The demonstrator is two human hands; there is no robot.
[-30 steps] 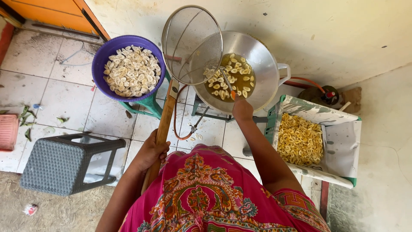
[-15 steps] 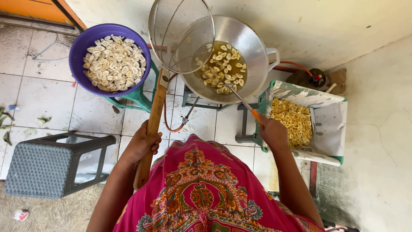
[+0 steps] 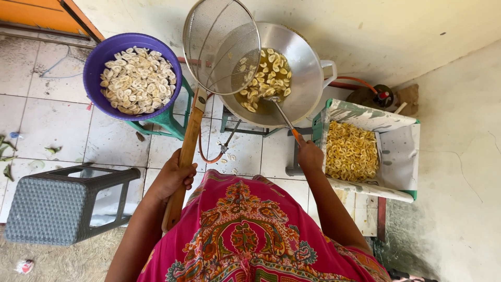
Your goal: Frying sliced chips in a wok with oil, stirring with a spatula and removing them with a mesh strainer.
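My left hand (image 3: pixel 175 175) grips the long wooden handle of a round wire-mesh skimmer (image 3: pixel 222 47), whose basket hangs above the left side of a large metal wok (image 3: pixel 305 70). The wok holds oil with pale slices (image 3: pixel 263 78) floating in it. My right hand (image 3: pixel 309 155) holds the orange-tipped handle of a thin metal stirrer (image 3: pixel 279 112), its end down among the slices in the oil.
A purple bowl (image 3: pixel 107 52) of raw pale slices sits on a green stool at the left. A paper-lined green crate (image 3: pixel 402 141) with fried yellow chips stands at the right. A grey woven stool (image 3: pixel 57 203) stands at the lower left. A gas cylinder top (image 3: pixel 376 96) sits behind the crate.
My right hand has drawn back from the wok's rim toward the crate and now holds the stirrer at its handle end. The skimmer has stayed raised over the wok.
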